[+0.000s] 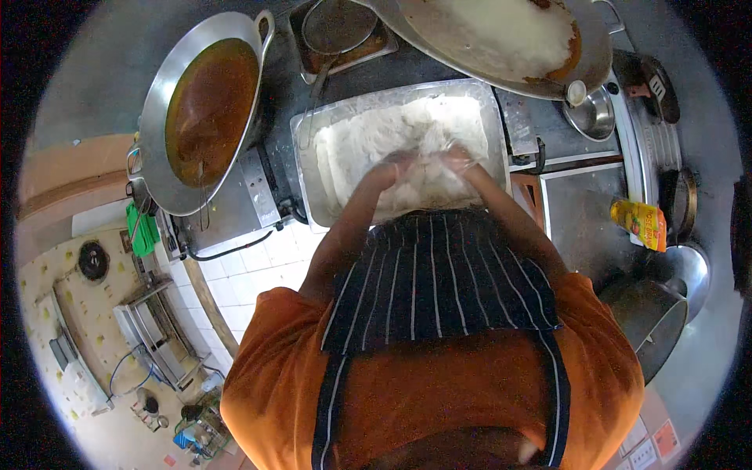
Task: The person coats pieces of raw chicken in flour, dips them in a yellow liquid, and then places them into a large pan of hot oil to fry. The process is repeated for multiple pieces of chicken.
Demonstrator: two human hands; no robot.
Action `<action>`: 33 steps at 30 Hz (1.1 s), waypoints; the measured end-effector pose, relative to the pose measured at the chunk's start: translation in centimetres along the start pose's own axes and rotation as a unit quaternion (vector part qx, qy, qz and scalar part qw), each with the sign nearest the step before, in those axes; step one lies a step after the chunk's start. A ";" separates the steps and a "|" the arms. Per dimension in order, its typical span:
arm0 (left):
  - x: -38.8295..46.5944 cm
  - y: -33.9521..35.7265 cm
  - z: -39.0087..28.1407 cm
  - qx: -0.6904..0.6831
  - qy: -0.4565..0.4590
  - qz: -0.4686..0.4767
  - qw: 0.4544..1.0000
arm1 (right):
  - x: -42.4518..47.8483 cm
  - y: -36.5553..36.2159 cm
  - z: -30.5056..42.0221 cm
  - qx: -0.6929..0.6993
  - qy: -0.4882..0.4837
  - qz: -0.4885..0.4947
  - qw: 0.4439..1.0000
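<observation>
A wide metal tray [499, 170] of white flour-like powder [376, 132] lies right in front of me. My left hand [400, 164] is over the middle of the tray, low in the powder. Close on its right, my right hand [458, 157] is turned inward towards it. Clear film, apparently thin gloves, shows at both wrists. Pale, blurred matter shows between and just beyond the hands. Motion blur and powder hide my fingertips, so whether they grip anything is unclear.
Left of the tray stands a big wok of brown oil [211, 111]. Another wok [499, 76], with foamy contents, overhangs the back right. A round strainer [339, 26] rests behind the tray. To the right are a steel bowl [593, 120] and a yellow packet [637, 223].
</observation>
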State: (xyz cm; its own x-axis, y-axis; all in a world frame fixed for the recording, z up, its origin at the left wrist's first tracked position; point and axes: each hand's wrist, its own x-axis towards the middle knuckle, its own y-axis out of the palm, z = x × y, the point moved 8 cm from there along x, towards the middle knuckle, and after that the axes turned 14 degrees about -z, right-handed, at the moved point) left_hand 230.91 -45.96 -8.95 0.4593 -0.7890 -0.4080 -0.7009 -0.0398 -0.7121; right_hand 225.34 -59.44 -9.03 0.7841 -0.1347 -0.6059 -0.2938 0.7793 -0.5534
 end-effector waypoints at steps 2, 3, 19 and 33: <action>-3.3 -4.1 -0.2 -0.168 -0.051 -0.069 0.982 | 1.6 0.7 -8.5 0.306 0.013 -0.043 0.951; -4.4 -5.7 0.2 -0.191 -0.038 -0.090 0.977 | 2.2 0.9 -11.7 0.449 0.018 -0.067 0.891; -2.7 5.6 -2.5 -0.310 0.010 -0.178 0.934 | -6.6 2.2 5.7 -0.022 -0.139 0.071 0.988; 0.0 -6.6 9.0 -0.466 -0.058 -0.143 0.871 | 4.8 -8.6 -5.2 -0.004 -0.032 -0.130 0.991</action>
State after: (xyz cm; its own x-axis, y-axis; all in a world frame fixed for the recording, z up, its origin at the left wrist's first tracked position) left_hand 240.42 -40.16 -9.39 0.7023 -0.6001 -0.3830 -0.6625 -0.7478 -0.0432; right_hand 228.75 -69.95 -10.17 0.8668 -0.2903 -0.4055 -0.0818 0.7194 -0.6898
